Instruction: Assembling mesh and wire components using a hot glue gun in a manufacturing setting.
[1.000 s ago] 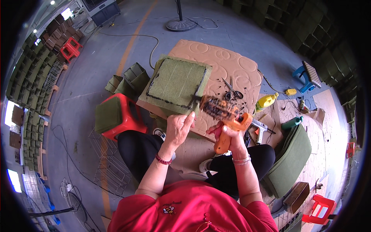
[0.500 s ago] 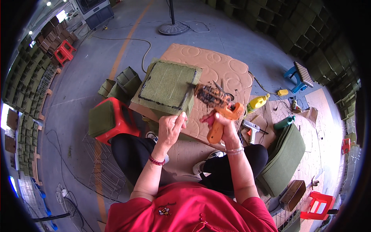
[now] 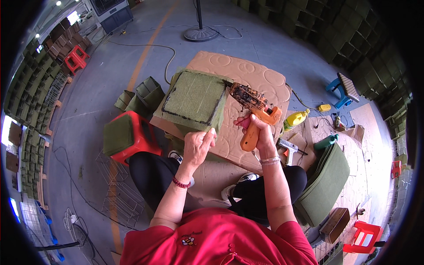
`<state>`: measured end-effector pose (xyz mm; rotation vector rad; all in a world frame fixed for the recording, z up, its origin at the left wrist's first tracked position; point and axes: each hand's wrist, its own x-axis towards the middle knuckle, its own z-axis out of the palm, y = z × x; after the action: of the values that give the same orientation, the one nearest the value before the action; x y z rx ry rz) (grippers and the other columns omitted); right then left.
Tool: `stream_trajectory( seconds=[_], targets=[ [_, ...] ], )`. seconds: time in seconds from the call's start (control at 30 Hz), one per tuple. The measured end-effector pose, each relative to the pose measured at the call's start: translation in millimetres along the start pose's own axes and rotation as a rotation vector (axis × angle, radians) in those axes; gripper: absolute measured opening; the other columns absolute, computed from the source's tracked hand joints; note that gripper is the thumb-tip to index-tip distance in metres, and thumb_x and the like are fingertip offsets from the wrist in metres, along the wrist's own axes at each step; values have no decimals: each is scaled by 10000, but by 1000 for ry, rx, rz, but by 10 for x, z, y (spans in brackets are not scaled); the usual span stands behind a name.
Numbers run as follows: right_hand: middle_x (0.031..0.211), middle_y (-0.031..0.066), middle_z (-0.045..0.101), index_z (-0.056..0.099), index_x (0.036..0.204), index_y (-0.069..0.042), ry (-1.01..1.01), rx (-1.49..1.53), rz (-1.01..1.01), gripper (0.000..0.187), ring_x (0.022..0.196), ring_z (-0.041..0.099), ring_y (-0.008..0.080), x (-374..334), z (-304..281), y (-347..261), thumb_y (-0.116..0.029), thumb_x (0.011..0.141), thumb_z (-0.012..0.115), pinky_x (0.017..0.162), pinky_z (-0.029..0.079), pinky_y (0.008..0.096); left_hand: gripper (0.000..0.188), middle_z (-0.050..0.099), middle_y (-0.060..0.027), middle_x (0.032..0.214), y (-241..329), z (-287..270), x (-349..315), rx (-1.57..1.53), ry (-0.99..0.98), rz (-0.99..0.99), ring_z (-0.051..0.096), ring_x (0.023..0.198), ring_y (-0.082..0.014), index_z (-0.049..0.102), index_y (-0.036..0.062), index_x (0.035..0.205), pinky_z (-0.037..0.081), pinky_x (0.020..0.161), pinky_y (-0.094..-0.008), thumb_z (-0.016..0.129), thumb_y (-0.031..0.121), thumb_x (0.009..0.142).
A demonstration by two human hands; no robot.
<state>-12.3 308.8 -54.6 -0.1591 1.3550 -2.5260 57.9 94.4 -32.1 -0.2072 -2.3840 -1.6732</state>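
In front of me a green fabric-covered box (image 3: 194, 97) stands on a cardboard-topped work surface (image 3: 251, 73). Dark glue runs along the edges of its upper face. My left hand (image 3: 198, 145) pinches the box's near right corner. An orange glue gun (image 3: 254, 132), its front end caked with dark residue, is gripped by my right hand (image 3: 260, 134). Its nozzle points at the far right corner of the box, close to or touching the edge; I cannot tell which.
To the left, a red stool (image 3: 143, 139) bears green panels. Several green sheets (image 3: 324, 187) lean at the right, near a white glue gun (image 3: 289, 149), a yellow bottle (image 3: 296, 119) and a green bottle (image 3: 326, 140). A blue stool (image 3: 342, 90) stands farther back. Cables cross the floor.
The glue gun's nozzle has moved away from me along the right edge of the box to its far corner. My left hand keeps its hold on the near corner.
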Motion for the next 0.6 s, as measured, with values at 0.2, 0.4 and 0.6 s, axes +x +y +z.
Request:
stream_trajectory(
  seconds=[0.2,0.4,0.6],
  targets=[
    [946,178,669,516,1072,-8,106,-85,-64,286,859,670,247,-32,-43,-70,-231,899,563,582,476,272,408,566,-49,521,-15,-3,19,-19,-2,2,550,468,-129,617,3,720,415,479,-277,488,317,945],
    [822,175,676,579,1017,-34,432,-823,-265,304,700,647,248,34,-520,2,-258,829,665,556,478,330,403,571,-45,524,18,-3,7,-31,4,2,549,472,-116,632,-5,725,415,476,-266,495,300,949],
    [847,182,629,526,947,-51,564,-1734,-285,233,845,613,362,76,-1078,453,-150,774,646,724,466,442,394,589,-61,534,50,26,9,-25,34,-11,577,490,-123,657,-7,747,442,490,-263,508,297,950]
  ],
)
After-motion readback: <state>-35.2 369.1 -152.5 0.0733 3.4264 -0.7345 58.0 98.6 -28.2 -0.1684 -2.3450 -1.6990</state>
